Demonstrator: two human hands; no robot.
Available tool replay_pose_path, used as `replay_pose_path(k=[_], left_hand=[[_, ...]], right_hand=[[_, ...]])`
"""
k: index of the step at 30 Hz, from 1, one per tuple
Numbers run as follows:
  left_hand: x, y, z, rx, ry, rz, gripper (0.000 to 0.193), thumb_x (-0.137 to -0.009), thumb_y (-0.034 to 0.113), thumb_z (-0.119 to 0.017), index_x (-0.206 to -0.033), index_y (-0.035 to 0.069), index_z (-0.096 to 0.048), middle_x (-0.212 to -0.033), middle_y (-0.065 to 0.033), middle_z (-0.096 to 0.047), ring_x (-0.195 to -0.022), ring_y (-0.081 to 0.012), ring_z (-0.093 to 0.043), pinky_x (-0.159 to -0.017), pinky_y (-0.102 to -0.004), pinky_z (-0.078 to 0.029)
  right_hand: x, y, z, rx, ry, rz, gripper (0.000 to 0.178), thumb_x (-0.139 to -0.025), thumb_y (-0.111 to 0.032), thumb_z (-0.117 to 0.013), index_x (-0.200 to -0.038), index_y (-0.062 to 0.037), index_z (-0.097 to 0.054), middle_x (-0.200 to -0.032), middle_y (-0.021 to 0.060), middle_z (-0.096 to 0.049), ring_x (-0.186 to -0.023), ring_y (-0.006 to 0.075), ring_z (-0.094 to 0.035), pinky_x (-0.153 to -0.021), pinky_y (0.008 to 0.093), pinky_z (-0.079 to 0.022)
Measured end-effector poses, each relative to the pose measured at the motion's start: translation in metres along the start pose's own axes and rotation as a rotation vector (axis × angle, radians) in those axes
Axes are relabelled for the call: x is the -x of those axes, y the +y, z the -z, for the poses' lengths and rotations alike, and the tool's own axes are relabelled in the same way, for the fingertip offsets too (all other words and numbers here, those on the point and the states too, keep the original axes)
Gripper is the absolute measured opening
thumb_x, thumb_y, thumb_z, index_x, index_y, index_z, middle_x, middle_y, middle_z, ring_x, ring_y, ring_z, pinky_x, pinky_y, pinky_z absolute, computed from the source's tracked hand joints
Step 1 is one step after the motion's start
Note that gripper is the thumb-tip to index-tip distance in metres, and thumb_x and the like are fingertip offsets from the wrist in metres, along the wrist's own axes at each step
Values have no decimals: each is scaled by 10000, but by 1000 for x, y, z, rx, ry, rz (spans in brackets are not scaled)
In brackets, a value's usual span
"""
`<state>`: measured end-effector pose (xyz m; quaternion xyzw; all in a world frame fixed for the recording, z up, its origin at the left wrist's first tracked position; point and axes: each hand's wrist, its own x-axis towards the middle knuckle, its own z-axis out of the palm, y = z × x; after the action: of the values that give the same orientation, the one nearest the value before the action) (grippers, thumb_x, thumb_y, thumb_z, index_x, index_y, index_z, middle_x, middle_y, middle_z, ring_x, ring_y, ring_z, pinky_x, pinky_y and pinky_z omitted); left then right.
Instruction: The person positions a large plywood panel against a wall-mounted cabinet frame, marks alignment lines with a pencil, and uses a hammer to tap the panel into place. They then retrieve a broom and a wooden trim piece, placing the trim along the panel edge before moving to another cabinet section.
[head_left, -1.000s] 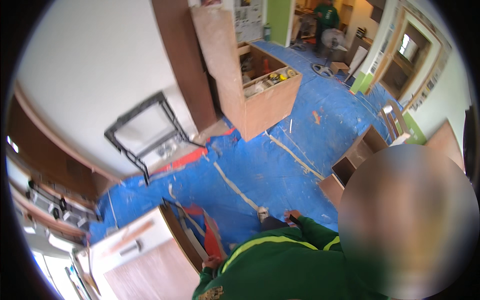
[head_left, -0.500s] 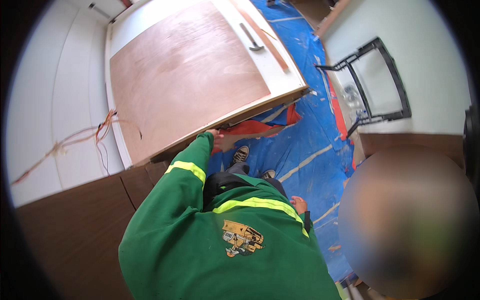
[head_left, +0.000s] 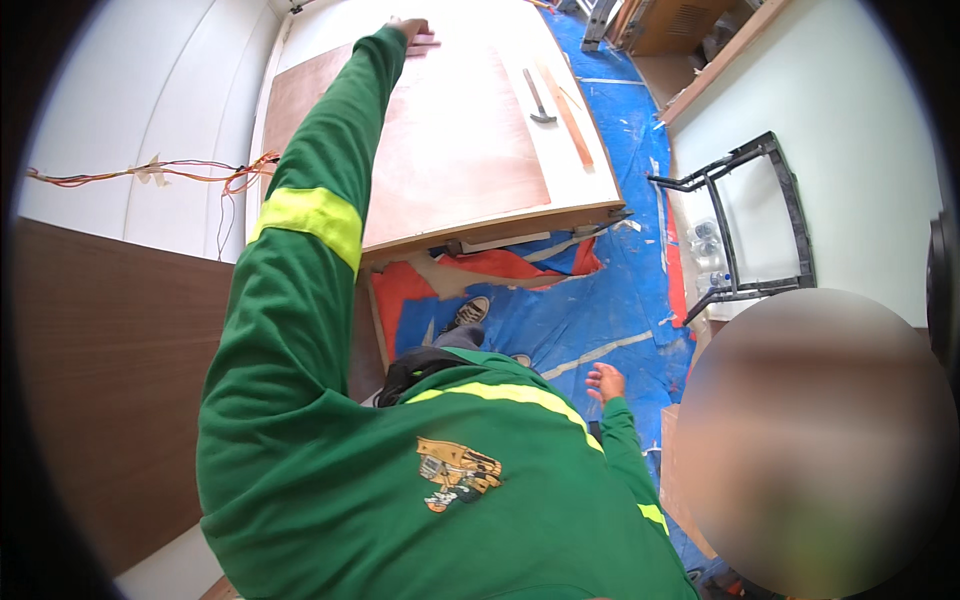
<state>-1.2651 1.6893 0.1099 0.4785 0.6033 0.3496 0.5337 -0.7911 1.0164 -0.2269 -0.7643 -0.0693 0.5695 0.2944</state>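
Note:
A large white board [head_left: 500, 35] with a brown wooden panel [head_left: 460, 140] on it lies in front of me. My left arm is stretched far across it, and my left hand [head_left: 408, 28] is over the white part beyond the panel. Pinkish streaks show beside its fingers; whether they are part of the hand or a thing in it is unclear. My right hand [head_left: 606, 382] hangs over the blue sheeting with fingers loosely curled and apart, nothing in it. A hammer [head_left: 539, 98] rests on the board's right part, beside a thin wooden strip [head_left: 568, 118].
Blue sheeting [head_left: 590, 330] covers the floor, with torn red sheeting [head_left: 400, 290] under the board's near edge. Loose wires [head_left: 245, 175] hang at the left above a brown panel [head_left: 120, 390]. A black frame [head_left: 795, 215] stands at the right near plastic bottles [head_left: 708, 240].
My left hand has left the board's near edge and reached forward over its far part. The right hand has risen slightly, its fingers showing more. My view has shifted.

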Motion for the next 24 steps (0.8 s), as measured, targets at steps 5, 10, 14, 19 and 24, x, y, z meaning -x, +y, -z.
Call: replay_pose_path(k=[5,10,14,19,24], left_hand=[[92,-264,-20,13,-371,686,485,-1064,357,-450,-1434,50,-520,-1380,-164,-610,-1254,-343,-596,-1049,-502,-493],[279,-434,-82,-632,-763,847,692,-884,380,-772,-1479,155,-498,-1362,-88,-635,-1207,-326,-618,-929,-526,-540],[324,-485,-28,-448,-610,821,830,-897,372,-759,-1589,208,-331,-1420,-122,-600,-1197,-374,-634,-897,-597,-545],[256,-520,-26,-349,-539,819,715,-948,288,-671,-1582,181,-357,-1357,-100,-633,-935,-289,-712,-828,-525,-571],[211,-592,91,-371,-200,507,657,-947,287,-658,-1541,128,-426,-1247,-86,-688,-1010,-245,-696,-805,-422,-571]], right_hand=[[-9,70,-43,18,-190,-129,358,-970,-371,-541,-1234,-145,-632,-1025,44,-681,-850,190,-667,-708,418,-536],[20,172,-25,93,-129,-297,355,-941,-372,-560,-1176,-127,-663,-967,93,-702,-779,239,-688,-615,439,-543],[-5,252,-3,-20,-147,-349,301,-927,-331,-618,-1090,-86,-681,-906,129,-698,-731,267,-685,-594,463,-556],[-44,320,84,502,-143,482,299,-956,-289,-557,-1056,-21,-645,-818,194,-688,-639,314,-693,-482,432,-543],[-11,127,-70,-120,117,-175,231,-971,-193,-537,-1169,-111,-625,-915,94,-680,-756,257,-684,-525,473,-573]])
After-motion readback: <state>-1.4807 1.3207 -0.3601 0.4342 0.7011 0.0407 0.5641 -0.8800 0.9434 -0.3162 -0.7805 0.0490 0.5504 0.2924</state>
